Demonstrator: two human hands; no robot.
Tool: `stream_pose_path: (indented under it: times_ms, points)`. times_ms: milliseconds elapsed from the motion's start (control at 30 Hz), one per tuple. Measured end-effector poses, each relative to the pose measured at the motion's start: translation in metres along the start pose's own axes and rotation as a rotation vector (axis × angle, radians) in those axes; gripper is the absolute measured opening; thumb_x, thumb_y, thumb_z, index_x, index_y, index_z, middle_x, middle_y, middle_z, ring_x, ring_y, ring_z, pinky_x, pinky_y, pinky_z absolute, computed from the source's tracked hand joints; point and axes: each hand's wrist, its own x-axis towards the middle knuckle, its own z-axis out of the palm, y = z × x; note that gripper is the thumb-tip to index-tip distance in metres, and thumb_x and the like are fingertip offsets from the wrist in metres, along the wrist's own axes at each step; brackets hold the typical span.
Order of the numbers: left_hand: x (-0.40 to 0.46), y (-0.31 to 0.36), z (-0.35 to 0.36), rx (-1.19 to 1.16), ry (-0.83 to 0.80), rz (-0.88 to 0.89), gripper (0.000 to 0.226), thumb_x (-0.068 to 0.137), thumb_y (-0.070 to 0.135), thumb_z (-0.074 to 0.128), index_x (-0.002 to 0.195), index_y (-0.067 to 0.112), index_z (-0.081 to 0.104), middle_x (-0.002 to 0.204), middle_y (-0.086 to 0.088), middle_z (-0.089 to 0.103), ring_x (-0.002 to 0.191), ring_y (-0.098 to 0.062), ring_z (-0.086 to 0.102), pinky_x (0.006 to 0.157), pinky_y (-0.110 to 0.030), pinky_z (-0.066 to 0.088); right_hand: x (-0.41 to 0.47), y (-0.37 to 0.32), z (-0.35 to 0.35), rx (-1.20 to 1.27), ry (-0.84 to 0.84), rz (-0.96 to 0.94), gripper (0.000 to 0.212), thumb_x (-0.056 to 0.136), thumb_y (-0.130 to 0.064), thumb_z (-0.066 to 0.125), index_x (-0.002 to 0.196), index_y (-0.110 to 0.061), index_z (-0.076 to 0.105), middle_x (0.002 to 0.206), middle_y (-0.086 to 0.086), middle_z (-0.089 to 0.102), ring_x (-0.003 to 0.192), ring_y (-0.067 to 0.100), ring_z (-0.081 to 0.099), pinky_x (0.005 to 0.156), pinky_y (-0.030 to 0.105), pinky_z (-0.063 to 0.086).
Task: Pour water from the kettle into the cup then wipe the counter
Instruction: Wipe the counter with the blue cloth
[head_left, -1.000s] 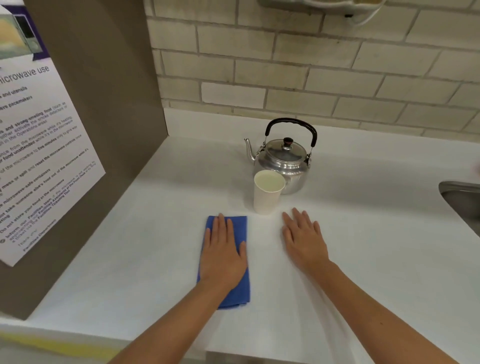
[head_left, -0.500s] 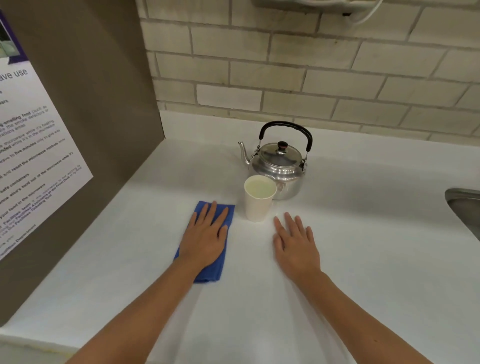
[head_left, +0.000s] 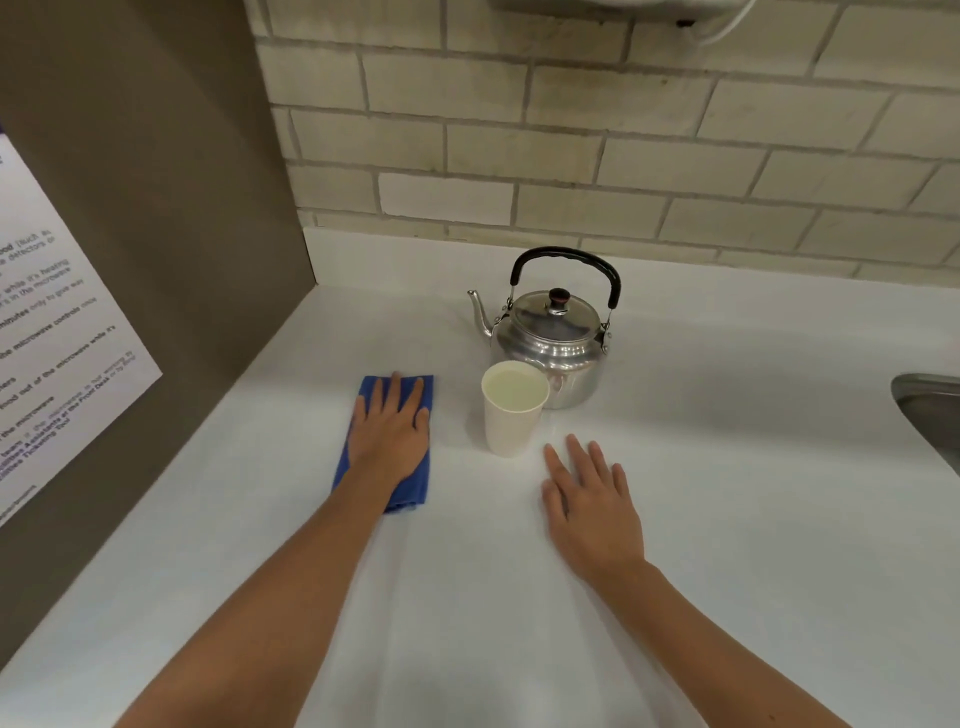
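- Blue cloth (head_left: 413, 486) lies on the white counter (head_left: 727, 519), left hand (head_left: 390, 431) pressed flat on it, fingers spread.
- Right hand (head_left: 592, 512) rests flat on the counter, grasping nothing.
- Paper cup (head_left: 513, 410), filled, stands just before the steel kettle (head_left: 553, 343).
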Motion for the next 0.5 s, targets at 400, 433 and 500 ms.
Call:
stream_pose_path:
  times_ms: [400,433,500]
  points:
    - [0.016,-0.008,0.001,-0.009,-0.015,0.05,0.051,0.101,0.032,0.014,0.15,0.022,0.008,0.161,-0.007,0.003,0.148,-0.026,0.003,0.12,-0.043,0.004,-0.001,-0.002,0.0,0.02,0.027,0.021,0.049,0.098,-0.035,0.022,0.147,-0.035,0.017,0.16,-0.006,0.008,0.146,0.016,-0.002,0.118,0.035,-0.002]
    - [0.022,-0.004,0.001,-0.01,-0.023,0.046,0.051,0.101,0.032,0.014,0.15,0.022,0.008,0.161,-0.007,0.003,0.148,-0.027,0.003,0.12,-0.044,0.003,-0.001,-0.002,0.0,0.02,0.032,0.022,0.049,0.098,-0.035,0.022,0.147,-0.035,0.018,0.16,-0.006,0.008,0.146,0.016,-0.002,0.118,0.035,-0.002]
    - [0.033,0.004,0.001,-0.023,-0.042,0.044,0.051,0.101,0.033,0.013,0.15,0.023,0.006,0.161,-0.007,0.001,0.148,-0.027,0.001,0.12,-0.044,0.002,-0.001,-0.002,0.0,0.013,0.037,0.024,0.049,0.098,-0.035,0.023,0.147,-0.035,0.018,0.16,-0.006,0.008,0.146,0.015,-0.001,0.118,0.035,-0.002]
